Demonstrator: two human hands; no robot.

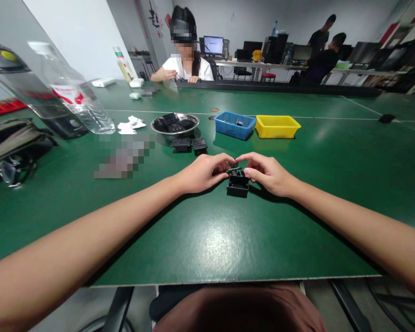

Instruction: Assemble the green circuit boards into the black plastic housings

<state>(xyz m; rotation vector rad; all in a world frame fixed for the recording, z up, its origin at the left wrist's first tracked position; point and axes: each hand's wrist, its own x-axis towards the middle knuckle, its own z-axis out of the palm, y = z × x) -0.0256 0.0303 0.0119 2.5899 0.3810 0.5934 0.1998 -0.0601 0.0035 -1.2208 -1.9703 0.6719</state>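
A small black plastic case [238, 190] rests on the green table in front of me, its box-like front part facing up. My left hand [205, 173] is closed at the left of the case, thumb and fingertips on a small green circuit board [232, 169] at its back part. From the other side, my right hand [271, 175] grips the case between thumb and forefinger. The forefingers nearly meet behind the case. Fingers partly cover the board, so how far it sits inside the case cannot be made out.
Beyond my hands are two black cases [199, 146], a metal bowl [174, 133] of black parts, a blue bin [233, 127] with small parts and a yellow bin [277, 127]. Bottles [79, 103] and a bag [14, 143] stand left. A person [186, 64] sits opposite.
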